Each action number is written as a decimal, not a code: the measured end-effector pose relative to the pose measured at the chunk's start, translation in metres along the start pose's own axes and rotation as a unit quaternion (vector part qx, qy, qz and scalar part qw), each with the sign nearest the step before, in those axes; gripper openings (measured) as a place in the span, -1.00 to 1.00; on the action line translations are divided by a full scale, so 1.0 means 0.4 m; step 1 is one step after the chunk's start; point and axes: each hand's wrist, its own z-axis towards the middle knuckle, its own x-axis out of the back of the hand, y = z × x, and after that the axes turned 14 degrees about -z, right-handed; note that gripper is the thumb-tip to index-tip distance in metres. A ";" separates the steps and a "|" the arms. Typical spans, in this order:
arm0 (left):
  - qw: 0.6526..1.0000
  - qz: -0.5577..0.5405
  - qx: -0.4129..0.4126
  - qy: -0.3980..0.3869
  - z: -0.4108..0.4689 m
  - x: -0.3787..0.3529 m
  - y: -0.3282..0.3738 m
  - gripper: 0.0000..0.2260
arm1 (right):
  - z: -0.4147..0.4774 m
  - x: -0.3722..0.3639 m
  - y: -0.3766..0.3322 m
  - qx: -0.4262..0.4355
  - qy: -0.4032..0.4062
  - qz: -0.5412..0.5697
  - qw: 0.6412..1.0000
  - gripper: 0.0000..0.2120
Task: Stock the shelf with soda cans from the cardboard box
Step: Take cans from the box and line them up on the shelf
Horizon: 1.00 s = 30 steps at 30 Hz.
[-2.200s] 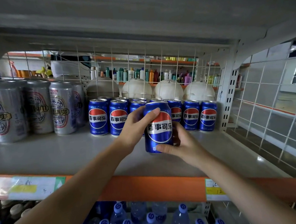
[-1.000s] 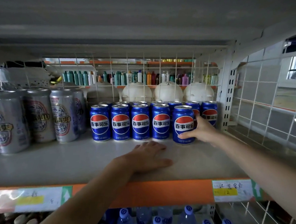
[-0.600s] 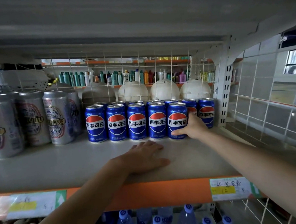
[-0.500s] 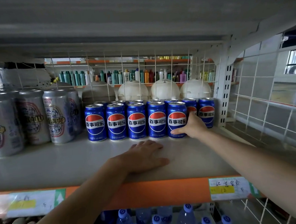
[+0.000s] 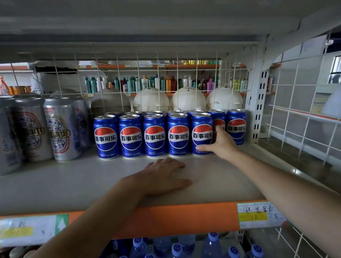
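Centre of frame: right hand (image 5: 220,143) curls round front-row Pepsi can (image 5: 202,134), label 百事可乐, half hiding the can behind; left hand (image 5: 164,177) flat, fingers straight, on shelf (image 5: 69,185) — price tag (image 5: 258,215) reads "12", other scrawl illegible; silver cans (image 5: 60,129) cut off at left edge

Dim, cool daylight from right; wide-angle bending, blurred edges.

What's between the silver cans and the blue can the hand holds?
In the head view, four blue soda cans stand in a row between the tall silver cans and the right hand's blue can.
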 end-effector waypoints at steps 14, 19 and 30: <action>1.000 0.004 -0.009 0.001 -0.002 -0.003 -0.007 -0.45 | -0.007 -0.003 -0.008 -0.021 -0.023 -0.035 0.999 -0.30; 1.000 0.005 -0.004 0.004 0.002 -0.004 -0.005 -0.45 | -0.015 -0.001 -0.013 -0.025 -0.019 -0.046 0.998 -0.28; 0.999 -0.035 -0.013 0.028 -0.012 0.007 0.012 -0.43 | -0.085 0.099 -0.041 -0.007 -0.011 -0.310 0.951 -0.32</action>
